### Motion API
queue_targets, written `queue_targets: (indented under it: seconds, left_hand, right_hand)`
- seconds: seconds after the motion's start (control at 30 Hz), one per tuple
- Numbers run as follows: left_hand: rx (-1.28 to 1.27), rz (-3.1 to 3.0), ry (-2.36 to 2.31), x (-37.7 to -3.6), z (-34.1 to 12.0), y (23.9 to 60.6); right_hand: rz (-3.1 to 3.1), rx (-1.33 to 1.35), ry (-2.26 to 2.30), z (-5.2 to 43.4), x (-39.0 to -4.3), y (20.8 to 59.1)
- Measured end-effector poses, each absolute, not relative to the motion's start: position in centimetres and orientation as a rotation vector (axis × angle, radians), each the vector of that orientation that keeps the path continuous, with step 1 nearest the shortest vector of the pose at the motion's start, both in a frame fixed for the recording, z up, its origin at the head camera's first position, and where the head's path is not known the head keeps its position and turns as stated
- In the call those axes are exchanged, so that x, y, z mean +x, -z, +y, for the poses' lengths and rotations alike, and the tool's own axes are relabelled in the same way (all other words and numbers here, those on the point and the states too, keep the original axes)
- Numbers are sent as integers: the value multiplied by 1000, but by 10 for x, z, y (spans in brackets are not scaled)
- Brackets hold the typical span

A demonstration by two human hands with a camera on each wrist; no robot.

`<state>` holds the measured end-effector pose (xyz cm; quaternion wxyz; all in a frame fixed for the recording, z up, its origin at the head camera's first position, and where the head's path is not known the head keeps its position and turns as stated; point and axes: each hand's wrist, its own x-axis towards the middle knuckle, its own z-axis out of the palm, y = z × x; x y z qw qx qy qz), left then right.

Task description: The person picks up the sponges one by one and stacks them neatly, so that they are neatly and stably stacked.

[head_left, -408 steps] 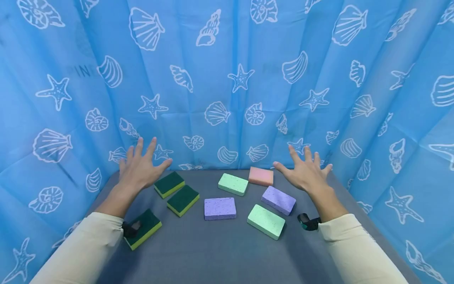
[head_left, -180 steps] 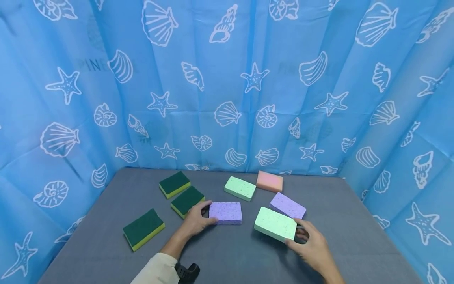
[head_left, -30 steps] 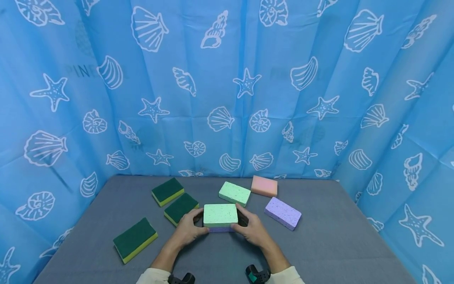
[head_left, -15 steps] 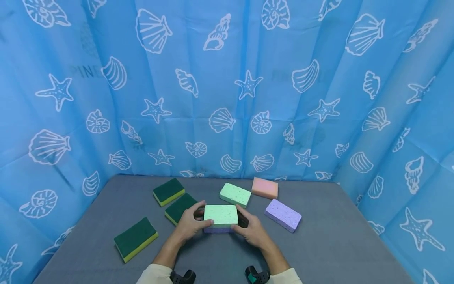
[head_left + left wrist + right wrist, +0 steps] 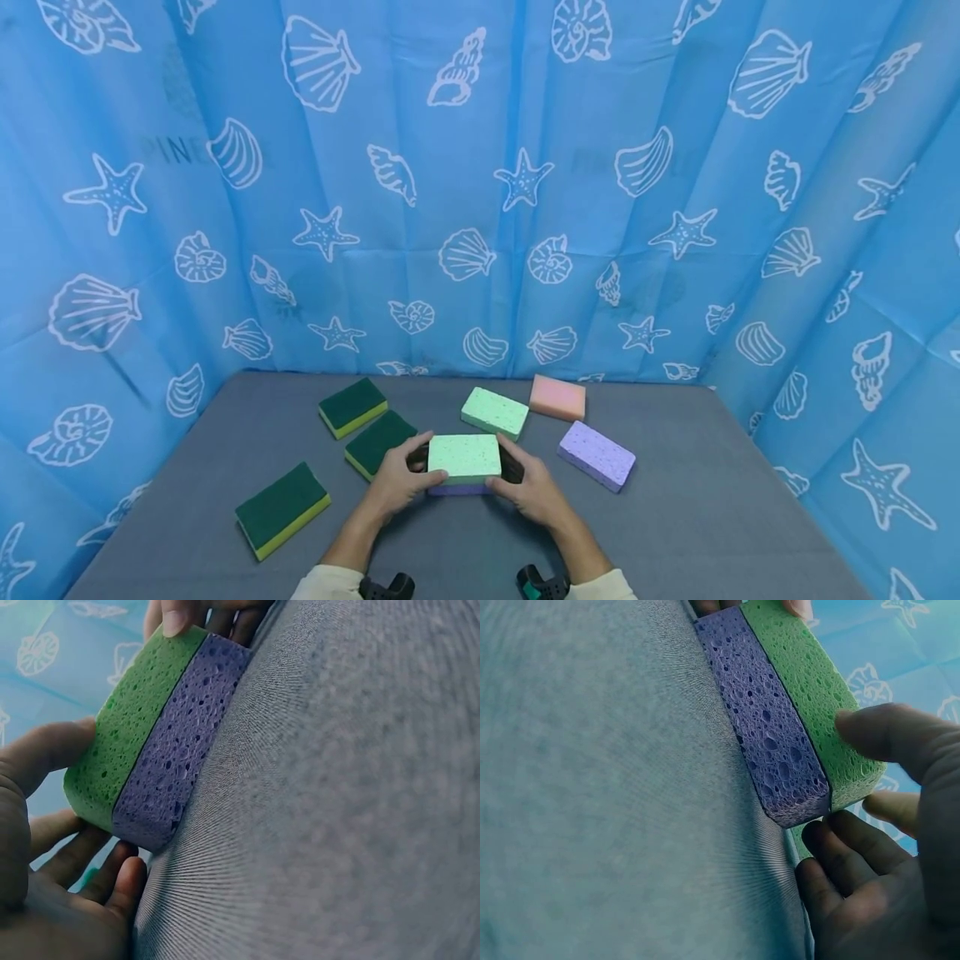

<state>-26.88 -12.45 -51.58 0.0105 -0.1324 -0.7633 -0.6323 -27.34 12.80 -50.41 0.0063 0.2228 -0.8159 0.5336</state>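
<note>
A light green sponge (image 5: 465,455) lies stacked flat on a purple sponge (image 5: 457,489) near the middle of the grey table (image 5: 712,517). My left hand (image 5: 403,478) grips the stack's left end and my right hand (image 5: 527,485) grips its right end. In the left wrist view the thumb rests by the green sponge (image 5: 127,727) and the fingers curl behind the purple sponge (image 5: 180,750). In the right wrist view the thumb lies against the green sponge (image 5: 810,682) and the fingers curl under the end of the purple sponge (image 5: 769,735). The edges of the two sponges line up.
Three dark green scouring sponges (image 5: 352,407) (image 5: 378,442) (image 5: 281,508) lie to the left. Behind and right are a second light green sponge (image 5: 494,412), a pink sponge (image 5: 557,397) and a second purple sponge (image 5: 596,455). A blue seashell curtain (image 5: 480,167) walls three sides.
Six seconds ago my right hand held the green sponge apart from the purple one; it now lies on top. Over the last second both hands stay on the stack's ends.
</note>
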Motion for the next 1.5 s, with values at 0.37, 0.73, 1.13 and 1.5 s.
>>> queue_targets:
  seconds: [0.37,0.73,1.13,1.5]
  left_hand:
    - [-390,-2381,2064,-265,-122,510]
    - [-435,-2375,2114,-250,-122,484]
    - [-413,-2359,2105,-266,-124,509]
    - [-416,-2338,2114,-270,-125,517]
  right_hand:
    - [-2396,729,-1811,137,-268,486]
    - [-2387,537,-1477,160,-251,446]
    - [-2369,378,-1191,202,-239,421]
    - [-2346,157,-1262,245,-235,415]
